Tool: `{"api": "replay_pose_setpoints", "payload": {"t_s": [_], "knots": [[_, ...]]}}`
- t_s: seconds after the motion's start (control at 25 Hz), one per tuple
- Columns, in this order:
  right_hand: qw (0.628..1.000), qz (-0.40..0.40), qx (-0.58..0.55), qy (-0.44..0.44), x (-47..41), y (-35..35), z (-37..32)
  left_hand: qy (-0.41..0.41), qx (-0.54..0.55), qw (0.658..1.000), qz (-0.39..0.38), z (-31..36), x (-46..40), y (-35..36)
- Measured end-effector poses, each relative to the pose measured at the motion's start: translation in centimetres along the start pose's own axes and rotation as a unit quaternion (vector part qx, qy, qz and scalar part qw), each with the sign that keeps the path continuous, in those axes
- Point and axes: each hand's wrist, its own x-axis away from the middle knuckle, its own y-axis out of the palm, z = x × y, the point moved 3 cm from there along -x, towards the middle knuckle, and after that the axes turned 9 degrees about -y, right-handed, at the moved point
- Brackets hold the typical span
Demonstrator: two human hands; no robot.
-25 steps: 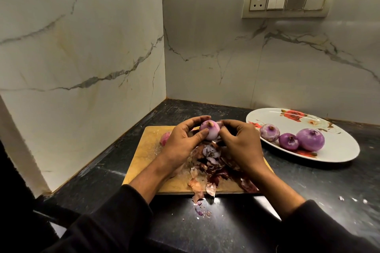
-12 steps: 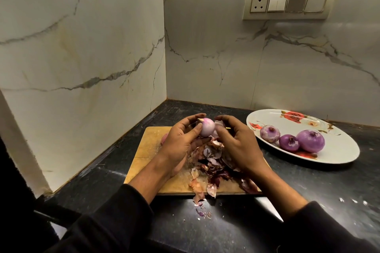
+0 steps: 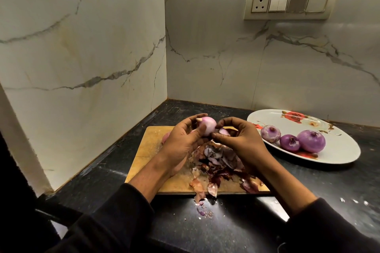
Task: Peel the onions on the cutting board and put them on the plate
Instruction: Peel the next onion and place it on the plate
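Dark bench (image 3: 226, 228), marble corner: left hand (image 3: 183, 141) cups onion (image 3: 208, 126); right hand (image 3: 240, 139) pinches, prob. loose skin (image 3: 224, 131); strip w/ short pulls.

Dim, warm light falls from above the countertop (image 3: 226, 222), leaving a bright glare patch just below the cutting board (image 3: 148, 150); frame corners sink into darkness, walls bow with wide-angle distortion, detail stays fairly sharp
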Motion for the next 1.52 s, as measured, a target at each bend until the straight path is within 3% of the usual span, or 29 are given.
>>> {"api": "replay_pose_setpoints", "payload": {"t_s": [0.2,0.48,0.68,0.8,1.0,1.16,1.52], "knots": [[1.0,0.0,0.017,-0.005,0.0,-0.2,-0.1,0.004,0.006,1.0,-0.007,0.0,0.1,0.1],[0.972,0.039,0.225,-0.049,-0.3,-0.5,0.4,-0.004,0.021,0.999,0.029,-0.1,-0.3,-0.3],[0.962,-0.077,0.255,-0.065,0.1,0.5,-0.3,0.0,-0.023,0.998,0.059,-0.3,-0.4,-0.8],[0.972,0.003,0.225,-0.073,0.2,-0.3,-0.4,0.014,-0.037,0.997,0.066,-0.2,-0.3,-0.7],[0.987,-0.041,0.143,-0.058,0.5,-0.8,-0.3,0.031,-0.089,0.996,0.01,-0.4,0.1,0.0],[0.989,-0.024,0.128,-0.069,0.6,-1.8,-0.7,0.042,-0.126,0.991,-0.006,-0.1,-0.2,1.4],[0.963,0.107,0.238,-0.063,-1.0,-10.4,0.0,0.071,-0.313,0.946,-0.043,0.7,-7.6,9.6]]}}
